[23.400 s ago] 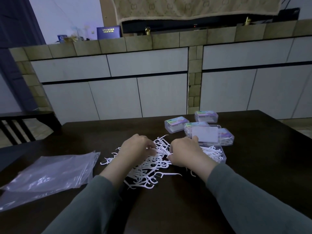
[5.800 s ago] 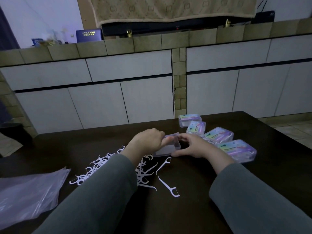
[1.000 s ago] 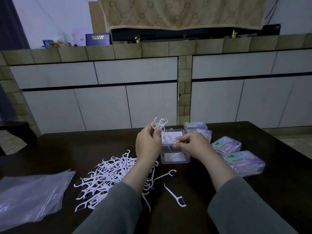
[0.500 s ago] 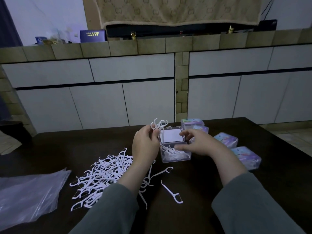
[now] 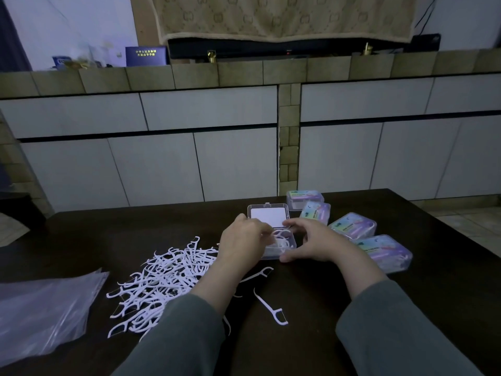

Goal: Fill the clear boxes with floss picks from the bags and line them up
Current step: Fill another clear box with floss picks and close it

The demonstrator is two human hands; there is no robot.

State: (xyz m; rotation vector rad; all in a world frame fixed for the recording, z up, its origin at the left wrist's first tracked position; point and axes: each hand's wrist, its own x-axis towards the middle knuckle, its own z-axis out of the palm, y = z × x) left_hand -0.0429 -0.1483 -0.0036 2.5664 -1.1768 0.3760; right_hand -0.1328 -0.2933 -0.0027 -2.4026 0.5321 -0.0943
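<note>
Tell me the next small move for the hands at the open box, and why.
Probably pull the left hand back to the loose pile for another bunch. The open box holds only a few picks, its lid stands up, and the right hand rests against its side, steadying it. Four closed boxes already sit in line to its right.

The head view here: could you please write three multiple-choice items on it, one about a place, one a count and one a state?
1. Where does the loose pile of floss picks lie?
A. left of the open box
B. behind the closed boxes
C. on the plastic bags
2. How many closed boxes stand in a row?
A. two
B. four
C. six
3. The lid of the open box is
A. shut
B. raised
C. lying on the table

Key: 1 A, the pile lies left of it; 2 B, four labelled boxes at right; 3 B, the lid stands up behind.
</note>
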